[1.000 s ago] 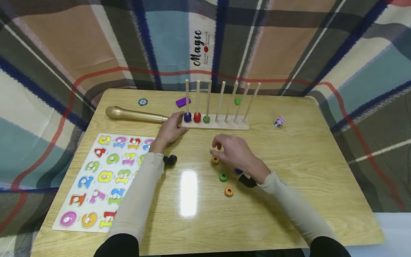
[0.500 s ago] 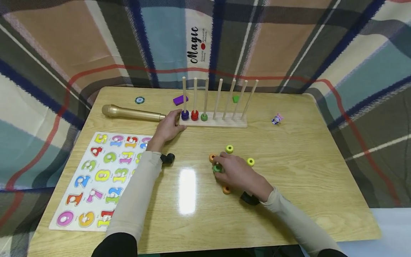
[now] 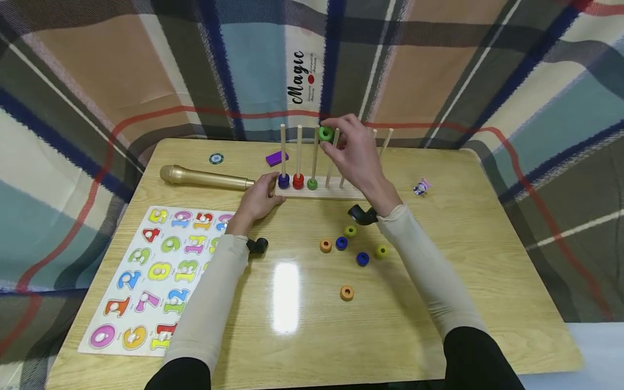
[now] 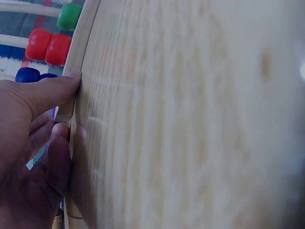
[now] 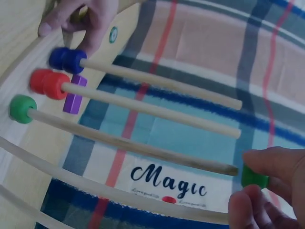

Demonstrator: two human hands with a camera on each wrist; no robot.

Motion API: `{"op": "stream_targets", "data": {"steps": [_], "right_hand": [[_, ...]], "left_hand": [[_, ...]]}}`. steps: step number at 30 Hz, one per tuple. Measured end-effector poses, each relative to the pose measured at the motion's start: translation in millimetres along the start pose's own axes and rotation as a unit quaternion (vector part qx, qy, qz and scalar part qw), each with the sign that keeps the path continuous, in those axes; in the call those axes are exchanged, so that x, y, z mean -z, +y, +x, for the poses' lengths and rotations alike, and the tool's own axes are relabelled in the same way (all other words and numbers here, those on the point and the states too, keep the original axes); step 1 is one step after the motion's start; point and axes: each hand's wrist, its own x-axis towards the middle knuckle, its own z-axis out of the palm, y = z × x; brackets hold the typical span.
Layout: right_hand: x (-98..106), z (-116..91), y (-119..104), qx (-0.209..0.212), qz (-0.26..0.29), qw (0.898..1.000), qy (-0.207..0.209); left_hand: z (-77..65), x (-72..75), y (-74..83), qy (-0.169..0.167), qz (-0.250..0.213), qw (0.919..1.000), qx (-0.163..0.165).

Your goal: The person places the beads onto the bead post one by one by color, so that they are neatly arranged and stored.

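My right hand (image 3: pixel 358 157) pinches a green bead (image 3: pixel 325 134) between thumb and fingers beside the top of the third peg. In the right wrist view this bead (image 5: pixel 253 177) is right by that peg's tip (image 5: pixel 232 170); whether they touch I cannot tell. My left hand (image 3: pixel 258 200) holds the left end of the wooden peg rack (image 3: pixel 319 194), thumb on its front edge. Two blue beads (image 5: pixel 66 60) sit on the first peg, two red beads (image 5: pixel 49 84) on the second, and one green bead (image 5: pixel 23 109) on the third.
Loose orange (image 3: pixel 325 246), blue (image 3: pixel 363 259) and yellow beads (image 3: pixel 381 251) lie in front of the rack. A number board (image 3: pixel 161 303) and gold microphone (image 3: pixel 205 177) are at left. Behind the rack is a purple block (image 3: pixel 275 158); a small figurine (image 3: pixel 421 187) stands right.
My right hand has picked the green bead off the table and raised it forward to the third peg's top. My left hand stays at the rack's end.
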Motion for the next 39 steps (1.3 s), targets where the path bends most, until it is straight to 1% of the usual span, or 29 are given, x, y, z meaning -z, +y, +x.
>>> {"op": "stream_targets", "data": {"steps": [3, 7, 14, 15, 17, 19, 21, 22, 23, 24, 25, 26, 28, 29, 31, 32, 33, 35, 37, 39], "right_hand": [[-6, 15, -1, -0.02, -0.02, 0.999, -0.021], [-11, 25, -1, -0.043, -0.056, 0.997, -0.043], [-13, 33, -6, -0.063, -0.096, 0.99, -0.081], [-13, 33, -6, -0.064, -0.101, 0.989, -0.083], [-13, 28, -8, -0.054, -0.099, 0.991, -0.075], [-14, 17, -7, -0.028, -0.085, 0.995, -0.053], [-15, -3, -4, 0.005, -0.076, 0.996, -0.04], [-16, -16, -2, 0.02, -0.076, 0.996, -0.044], [-17, -30, 0, 0.031, -0.08, 0.995, -0.058], [-19, -45, 3, 0.039, -0.089, 0.992, -0.082], [-21, -59, 6, 0.047, -0.1, 0.987, -0.113], [-24, -73, 8, 0.053, -0.115, 0.98, -0.151], [-29, -98, 14, 0.065, -0.146, 0.961, -0.225], [-32, -109, 18, 0.073, -0.158, 0.951, -0.255], [-38, -127, 23, 0.087, -0.17, 0.937, -0.293], [-41, -134, 26, 0.091, -0.173, 0.932, -0.304], [-43, -139, 28, 0.093, -0.172, 0.931, -0.308], [-47, -146, 30, 0.095, -0.16, 0.934, -0.304], [-48, -148, 30, 0.094, -0.139, 0.942, -0.292], [-46, -146, 29, 0.085, -0.113, 0.95, -0.279]], "left_hand": [[-2.5, -3.0, -2.2, 0.004, 0.0, 1.0, 0.003], [-3.3, -4.1, -2.7, 0.006, -0.004, 1.0, 0.003], [-3.1, -0.7, -2.7, 0.012, -0.005, 0.9999, 0.002], [-3.3, -0.2, -3.1, 0.013, -0.004, 0.9999, 0.002], [-3.2, -0.1, -4.4, 0.016, -0.004, 0.9999, 0.002], [-3.2, 0.1, -5.1, 0.017, -0.005, 0.9998, 0.002], [-3.2, -0.2, -5.4, 0.015, -0.005, 0.9999, 0.003], [-2.9, -0.5, -5.5, 0.012, -0.008, 0.9999, 0.003], [-2.7, -0.7, -5.6, 0.009, -0.008, 0.9999, 0.003], [-2.5, -0.6, -5.3, 0.006, -0.01, 0.9999, 0.002], [-2.1, -0.5, -5.2, 0.004, -0.01, 0.9999, 0.0], [-1.9, -0.1, -5.1, 0.003, -0.01, 0.9999, -0.001], [-1.1, 0.6, -4.2, 0.002, -0.011, 0.9999, -0.002], [-0.8, 0.9, -3.7, 0.002, -0.009, 1.0, -0.002], [-0.5, 1.6, -3.0, 0.003, -0.005, 1.0, 0.001], [-0.6, 1.7, -2.9, 0.003, -0.004, 1.0, 0.003], [-0.7, 1.7, -3.0, 0.003, -0.003, 1.0, 0.004], [-0.6, 1.6, -3.1, 0.001, 0.0, 1.0, 0.004], [-0.4, 1.1, -3.0, 0.0, 0.0, 1.0, 0.003], [-0.3, 0.9, -2.7, 0.0, -0.002, 1.0, 0.001]]}}
